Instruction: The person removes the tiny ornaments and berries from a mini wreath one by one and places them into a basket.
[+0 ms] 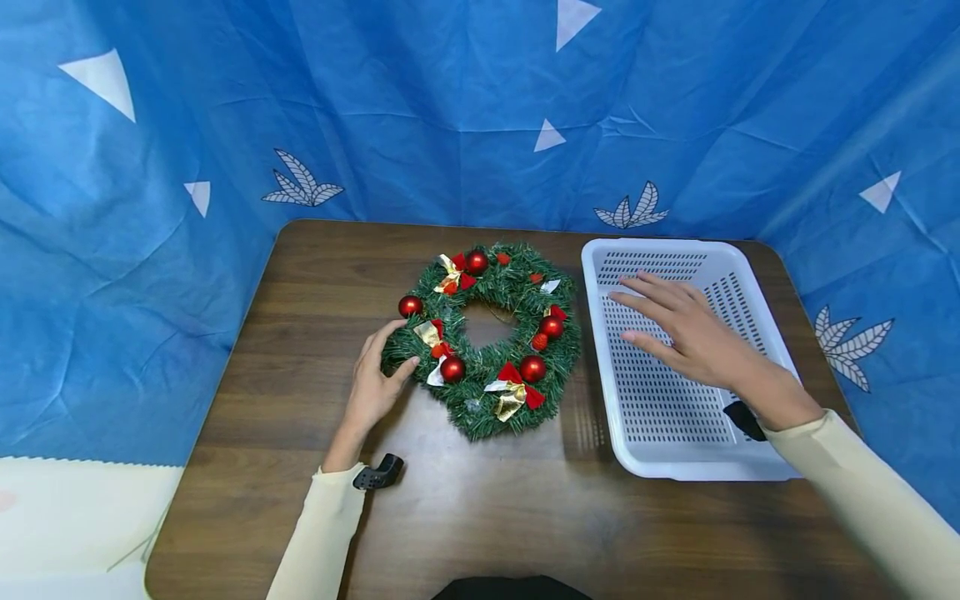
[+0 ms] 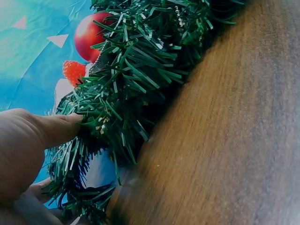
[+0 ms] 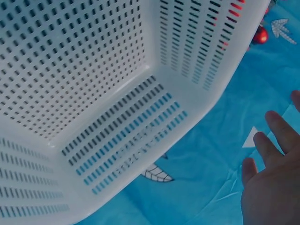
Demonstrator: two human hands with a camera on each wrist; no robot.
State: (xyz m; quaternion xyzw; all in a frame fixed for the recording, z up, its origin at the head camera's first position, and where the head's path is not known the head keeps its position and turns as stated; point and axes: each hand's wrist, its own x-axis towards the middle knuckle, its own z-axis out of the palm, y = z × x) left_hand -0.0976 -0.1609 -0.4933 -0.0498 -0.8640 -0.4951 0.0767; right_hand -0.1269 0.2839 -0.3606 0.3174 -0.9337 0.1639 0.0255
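A green tinsel wreath (image 1: 555, 367) with red baubles and red, gold and silver bows lies on the wooden table. At its left edge my left hand (image 1: 375, 383) holds the greenery between thumb and fingers. The left wrist view shows the thumb (image 2: 58, 129) pressed into the wreath (image 2: 136, 70), with the other fingers partly hidden behind it. My right hand (image 1: 686, 329) hovers over a white slotted plastic basket (image 1: 615, 417), its fingers spread and holding nothing. The right wrist view has that hand (image 3: 274, 173) apart from the basket wall (image 3: 187, 84).
The brown wooden table (image 1: 300, 333) has the basket on its right side. Blue cloth (image 1: 450, 108) with white triangles and leaf prints hangs behind and beside it. A dark object (image 1: 513, 587) shows at the table's near edge.
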